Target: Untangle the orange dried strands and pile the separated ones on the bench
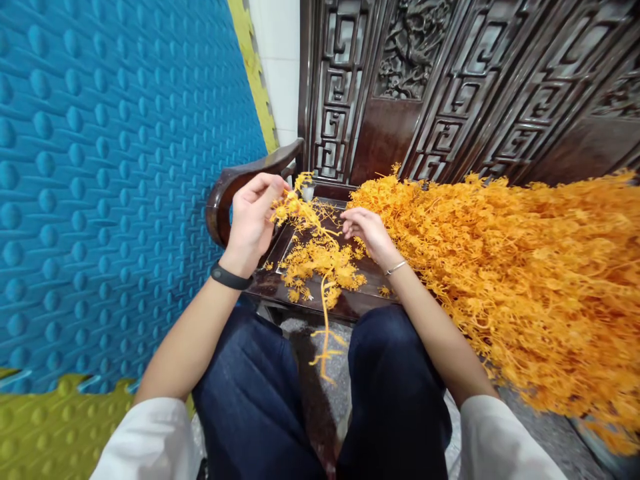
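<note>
My left hand (pixel 255 210) is closed in a pinch on a yellow-orange plastic sprig (pixel 300 210) with small claw-like tips, raised above the dark wooden seat (pixel 260 285). My right hand (pixel 367 230) is just right of the sprig's stem. Its fingers are loosely bent and apart, with nothing visible between them. Below both hands lies a small heap of similar sprigs (pixel 325 257). From it a bare branched stem (pixel 325 327) hangs over the seat's front edge, between my knees.
A large pile of yellow-orange sprigs (pixel 530 267) fills the right side. Behind the seat rises a carved wooden backrest (pixel 387 137), with a curved armrest (pixel 220 200) at the left. Blue foam matting (pixel 115 167) with yellow edging covers the left side.
</note>
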The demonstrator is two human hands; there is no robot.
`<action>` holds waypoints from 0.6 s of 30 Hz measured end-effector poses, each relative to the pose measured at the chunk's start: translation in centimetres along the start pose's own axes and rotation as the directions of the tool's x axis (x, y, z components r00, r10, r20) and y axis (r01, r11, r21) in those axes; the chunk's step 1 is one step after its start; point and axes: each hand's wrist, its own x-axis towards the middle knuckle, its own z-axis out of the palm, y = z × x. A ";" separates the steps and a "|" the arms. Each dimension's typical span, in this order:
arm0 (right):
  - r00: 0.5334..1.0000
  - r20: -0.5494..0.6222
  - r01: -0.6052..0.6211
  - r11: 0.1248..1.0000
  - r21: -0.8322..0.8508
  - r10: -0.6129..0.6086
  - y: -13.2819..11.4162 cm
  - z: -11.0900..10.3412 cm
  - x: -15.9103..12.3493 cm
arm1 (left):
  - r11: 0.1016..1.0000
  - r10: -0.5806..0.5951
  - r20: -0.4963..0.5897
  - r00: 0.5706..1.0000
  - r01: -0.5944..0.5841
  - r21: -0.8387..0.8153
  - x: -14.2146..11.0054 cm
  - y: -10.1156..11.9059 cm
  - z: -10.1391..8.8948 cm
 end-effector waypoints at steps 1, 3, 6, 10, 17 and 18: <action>0.998 0.030 -0.056 0.997 -0.054 0.057 0.5 -0.1 0.3 | 1.000 0.004 -0.030 1.000 -0.003 0.006 0.0 0.2 0.0; 0.977 0.109 -0.162 0.971 -0.178 0.183 1.7 -0.3 0.6 | 1.000 0.010 -0.057 0.998 -0.010 0.000 0.0 0.4 -0.1; 0.853 0.368 -0.245 0.907 -0.342 0.369 3.5 0.3 0.4 | 0.998 0.002 -0.066 0.998 -0.007 -0.070 0.2 0.5 -0.4; 0.487 0.777 -0.153 0.915 -0.374 0.399 5.5 2.8 -0.7 | 0.970 0.040 -0.103 0.994 -0.063 -0.235 0.6 0.5 -1.2; 0.463 0.877 0.674 0.694 -0.255 -0.127 9.9 8.8 -3.2 | 0.881 -0.032 -0.217 0.976 -0.074 -0.466 1.0 1.8 -1.3; 0.356 0.924 0.790 0.572 -0.220 -0.136 10.8 9.3 -3.5 | 0.871 -0.060 -0.233 0.971 -0.063 -0.486 0.9 2.0 -1.2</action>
